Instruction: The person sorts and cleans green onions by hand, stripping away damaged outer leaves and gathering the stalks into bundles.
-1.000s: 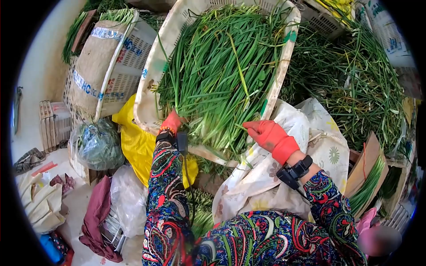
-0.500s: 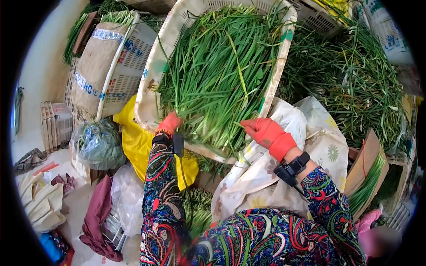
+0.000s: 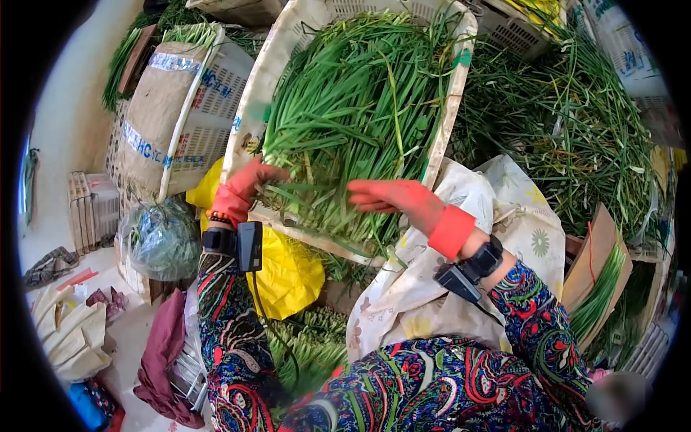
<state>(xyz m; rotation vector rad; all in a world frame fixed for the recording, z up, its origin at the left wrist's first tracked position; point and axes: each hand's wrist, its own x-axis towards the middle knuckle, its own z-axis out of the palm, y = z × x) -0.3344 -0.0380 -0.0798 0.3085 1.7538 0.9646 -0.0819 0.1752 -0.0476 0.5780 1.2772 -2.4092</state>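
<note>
A white plastic crate (image 3: 242,108) holds a heap of long green stalks (image 3: 360,108), their pale ends toward me. My left hand (image 3: 248,186), in a red glove, is at the crate's near left corner beside the stalk ends, with thumb and fingers apart. Over the near part of the heap is my right hand (image 3: 403,201), also in a red glove, its fingers stretched out to the left and nothing seen in them. Whether its fingertips touch the stalks I cannot tell.
A patterned cloth (image 3: 432,302) hangs below the crate's right side. Yellow plastic (image 3: 288,277) lies at its near left. Loose greens (image 3: 568,137) are piled at right. A covered crate (image 3: 162,119) and a bagged bundle (image 3: 162,241) stand at left.
My left hand has moved left and up, and its fingers have spread. My right hand has moved left over the stalks and its fingers have straightened. Some stalks at the left have shifted.
</note>
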